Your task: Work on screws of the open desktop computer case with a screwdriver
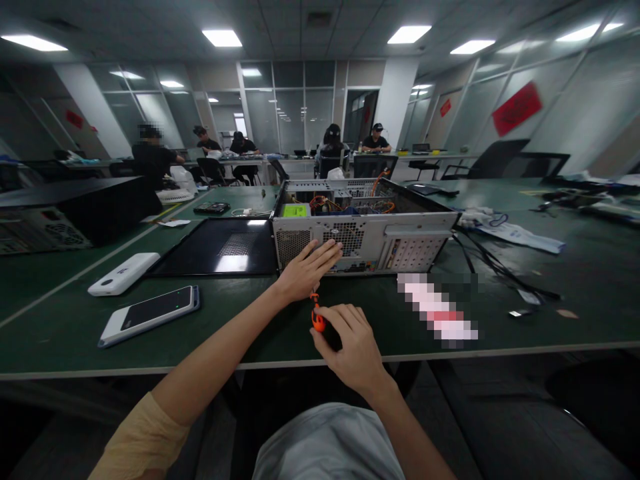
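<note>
A desktop computer case [370, 243] lies on its side in front of me, its top uncovered and its metal back panel facing me. Coloured cables and a bright green part [295, 211] show inside. My left hand [311, 268] rests with stretched fingers against the perforated back panel. Below it, my right hand [353, 343] pinches the orange and black handle of a screwdriver [318, 321] between thumb and fingers. The screwdriver points away from me toward the panel; its tip is hidden by my left hand. A black side panel [215, 247] lies left of the case.
On the left lie two white devices, one boxy [124, 273] and one with a dark screen [150, 315]. Another computer case [75, 213] stands behind them. Black cables [495, 263] and white gloves [515, 230] lie right. Several people sit at far tables.
</note>
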A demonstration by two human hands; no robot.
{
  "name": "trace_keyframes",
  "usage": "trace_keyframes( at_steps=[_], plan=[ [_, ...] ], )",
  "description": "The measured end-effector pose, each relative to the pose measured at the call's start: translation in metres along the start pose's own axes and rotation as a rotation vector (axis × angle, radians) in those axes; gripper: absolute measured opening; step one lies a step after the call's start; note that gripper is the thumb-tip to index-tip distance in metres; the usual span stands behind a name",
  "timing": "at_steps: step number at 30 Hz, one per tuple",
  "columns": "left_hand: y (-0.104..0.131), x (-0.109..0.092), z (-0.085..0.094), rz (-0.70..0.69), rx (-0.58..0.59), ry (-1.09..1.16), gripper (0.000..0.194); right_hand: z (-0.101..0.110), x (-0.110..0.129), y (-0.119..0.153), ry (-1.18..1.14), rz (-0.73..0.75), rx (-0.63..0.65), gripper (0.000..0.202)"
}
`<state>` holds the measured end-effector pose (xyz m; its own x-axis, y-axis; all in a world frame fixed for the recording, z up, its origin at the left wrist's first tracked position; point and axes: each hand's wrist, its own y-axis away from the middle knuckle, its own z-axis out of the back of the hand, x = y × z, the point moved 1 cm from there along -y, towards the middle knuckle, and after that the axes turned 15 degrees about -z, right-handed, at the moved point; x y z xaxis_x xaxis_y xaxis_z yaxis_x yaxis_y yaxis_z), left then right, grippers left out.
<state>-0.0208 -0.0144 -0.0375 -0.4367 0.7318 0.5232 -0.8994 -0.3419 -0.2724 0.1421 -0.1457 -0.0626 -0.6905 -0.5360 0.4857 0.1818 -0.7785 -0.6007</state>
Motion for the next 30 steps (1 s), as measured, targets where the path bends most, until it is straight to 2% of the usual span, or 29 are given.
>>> trace_keyframes(
  at_steps=[5,10,16,21,24,28,30],
  plan=[
    [0.0002,0.0004,-0.0011,0.004,-0.008,0.004,0.091,0.0011,0.0009,-0.0006,0.001,0.045,0.073,0.034],
    [-0.0006,-0.0007,0.0005,0.007,0.004,-0.009,0.088,0.0004,-0.0004,-0.0009,-0.025,0.012,0.128,0.042],
    [-0.0003,-0.0007,0.0011,0.007,-0.012,-0.022,0.084,-0.0009,-0.0040,-0.0007,-0.043,-0.052,0.110,0.032],
    [-0.0001,0.0000,-0.0011,0.007,-0.010,-0.008,0.088,0.0019,-0.0001,-0.0027,0.064,0.010,0.214,0.037],
    [0.0000,-0.0001,-0.0014,0.006,-0.015,-0.005,0.088,0.0052,0.0029,-0.0038,0.053,-0.011,0.253,0.035],
    [-0.0001,-0.0003,-0.0001,0.009,-0.015,-0.009,0.087,0.0077,0.0040,-0.0044,0.028,-0.018,0.276,0.029],
    [-0.0001,-0.0004,0.0007,0.010,-0.009,-0.012,0.087,0.0067,0.0029,-0.0041,0.027,-0.011,0.242,0.030]
  ],
)
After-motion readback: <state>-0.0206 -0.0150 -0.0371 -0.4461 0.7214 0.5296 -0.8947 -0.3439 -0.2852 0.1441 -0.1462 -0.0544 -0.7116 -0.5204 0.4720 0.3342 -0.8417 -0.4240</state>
